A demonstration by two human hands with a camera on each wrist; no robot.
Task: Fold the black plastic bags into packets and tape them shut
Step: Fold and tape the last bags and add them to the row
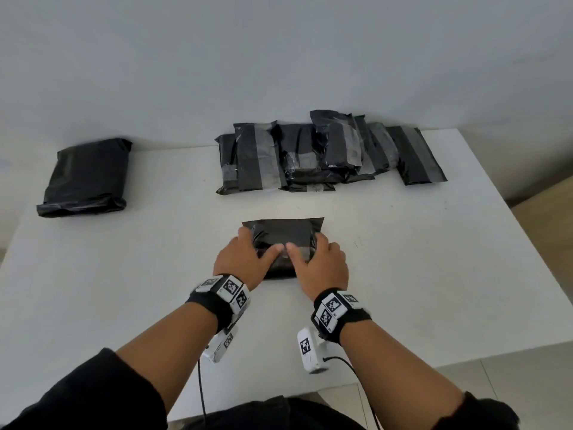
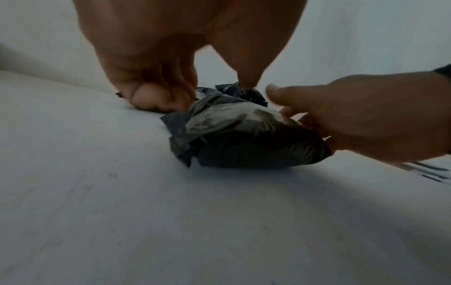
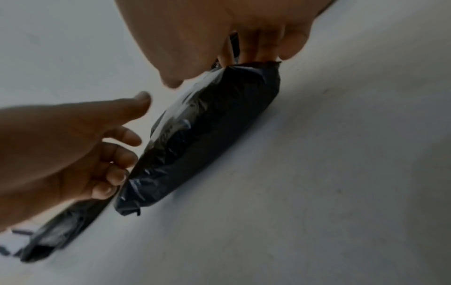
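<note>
A black plastic bag (image 1: 283, 235) lies folded into a thick packet on the white table (image 1: 124, 290), in the middle in front of me. My left hand (image 1: 245, 259) holds its left side, fingers curled at the edge and thumb on top. On its right side my right hand (image 1: 322, 259) does the same, and the two thumbs almost meet over the packet. The left wrist view shows the packet (image 2: 244, 138) between the left hand (image 2: 195, 92) and right hand (image 2: 341, 119). In the right wrist view the right hand (image 3: 231, 48) grips the packet's (image 3: 207, 125) far end, with the left hand (image 3: 73, 144) alongside.
Several taped black packets (image 1: 325, 153) are piled at the back of the table against the wall. One untaped folded black bag (image 1: 86, 178) lies at the back left. The table ends close on the right, with floor (image 1: 545, 218) beyond.
</note>
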